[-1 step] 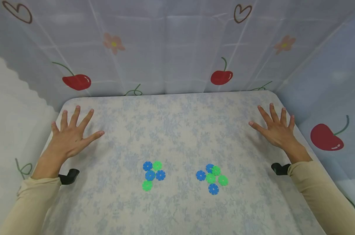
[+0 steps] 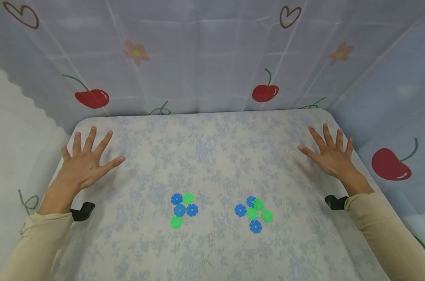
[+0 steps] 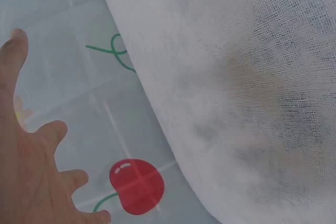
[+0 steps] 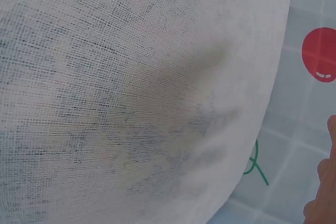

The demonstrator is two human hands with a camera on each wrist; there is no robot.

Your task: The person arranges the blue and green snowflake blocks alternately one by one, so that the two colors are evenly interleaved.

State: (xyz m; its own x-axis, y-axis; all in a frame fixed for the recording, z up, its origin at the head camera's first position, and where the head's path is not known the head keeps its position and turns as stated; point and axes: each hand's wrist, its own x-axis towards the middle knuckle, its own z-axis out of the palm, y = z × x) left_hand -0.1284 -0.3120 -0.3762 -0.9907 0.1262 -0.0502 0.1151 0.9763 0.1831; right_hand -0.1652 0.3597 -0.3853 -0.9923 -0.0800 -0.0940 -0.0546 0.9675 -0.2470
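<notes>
My left hand [image 2: 82, 166] is at the table's left side, palm down with fingers spread, and holds nothing. On the opposite side, my right hand [image 2: 333, 158] is likewise spread and holds nothing. Between them, nearer the front, lie two loose groups of small notched plastic discs. In the left group are blue discs [image 2: 192, 210] and green discs [image 2: 176, 222]. The right group mixes blue discs [image 2: 255, 226] with green discs [image 2: 266, 216], some overlapping. Both hands are well apart from the discs. The left wrist view shows the left fingers [image 3: 52, 135]; the right wrist view catches only fingertips [image 4: 325, 171].
A pale cloth with a faint blue pattern covers the table [image 2: 205, 156]. Behind and at the right hangs a curtain [image 2: 212, 58] printed with cherries, hearts and flowers. A black wrist mount [image 2: 83, 211] juts from the left sleeve, another black mount [image 2: 335, 202] from the right.
</notes>
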